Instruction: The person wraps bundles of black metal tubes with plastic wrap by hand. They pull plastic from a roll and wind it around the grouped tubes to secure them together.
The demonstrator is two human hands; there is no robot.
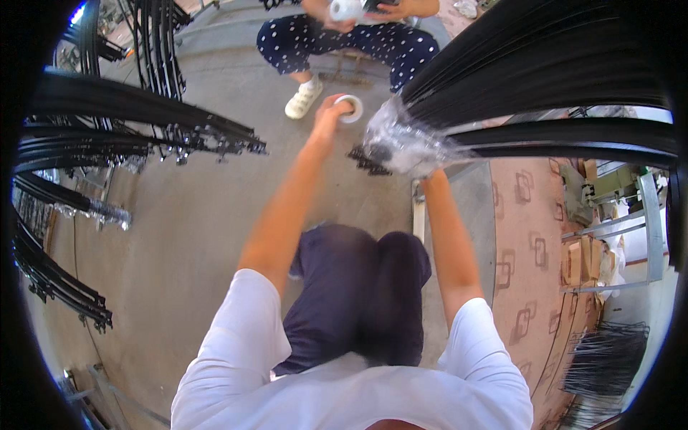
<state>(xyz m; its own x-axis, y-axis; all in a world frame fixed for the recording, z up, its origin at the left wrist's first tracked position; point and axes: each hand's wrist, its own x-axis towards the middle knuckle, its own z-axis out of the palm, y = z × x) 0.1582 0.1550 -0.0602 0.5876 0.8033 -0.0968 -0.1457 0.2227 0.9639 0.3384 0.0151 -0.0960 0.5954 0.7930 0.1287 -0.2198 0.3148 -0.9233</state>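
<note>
My left hand (331, 123), slightly smeared by motion, is closed around a white roll of plastic film (356, 107), its round open end showing. To its right hangs the end of a thick bundle of long black rods (530, 64), wrapped in crumpled clear plastic film (416, 140). Dark tips poke out of the wrapping on its left side. My right hand (431, 176) is at the underside of the wrapped end; its fingers are hidden behind the film, so I cannot tell how they grip.
Opposite me sits a person in dotted trousers (344, 43), holding a white roll (345, 9). More bundles of black rods (143, 115) jut in from the left. At the right are a metal rack (651, 229), cardboard boxes (582, 261) and a stack of dark rods (605, 358).
</note>
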